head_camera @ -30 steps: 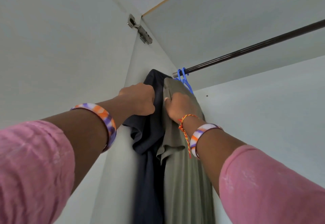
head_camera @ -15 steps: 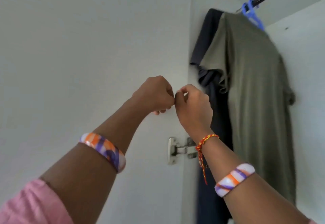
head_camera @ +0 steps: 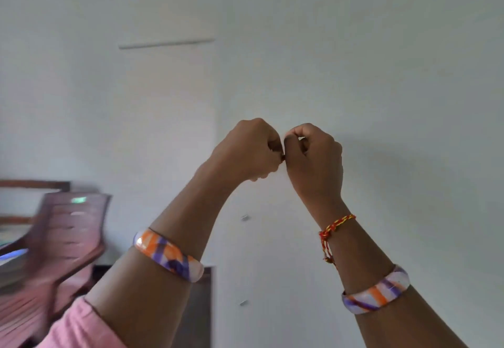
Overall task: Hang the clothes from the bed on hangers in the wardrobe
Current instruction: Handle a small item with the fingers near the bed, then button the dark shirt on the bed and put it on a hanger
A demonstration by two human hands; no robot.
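From the head view, the person is holding both arms raised in front of a pale wall or panel (head_camera: pixel 381 74). The left hand (head_camera: pixel 246 151) is curling its fingers into a loose fist, and the right hand (head_camera: pixel 316 156) is doing the same, the two fists meeting at the knuckles. Something small and dark is showing where they touch, but it is too small to tell what it is, or whether either hand is really pinching it; neither is holding any garment or hanger. A striped bangle (head_camera: pixel 169 256) is sitting on the left forearm, another bangle (head_camera: pixel 377 291) on the right, along with a red and yellow thread (head_camera: pixel 334 229) at the right wrist. A pink sleeve (head_camera: pixel 81 328) is showing at the lower left.

No clothes, hangers or wardrobe rail are showing here, and the bed is not plainly in sight. A blurred reddish-brown chair (head_camera: pixel 60 238) is standing at the left edge.

This is looking like a pause between garments: nothing is being carried. The next move is probably calling for the person to turn toward the bed, free both hands, and pick up another piece of clothing and a hanger.
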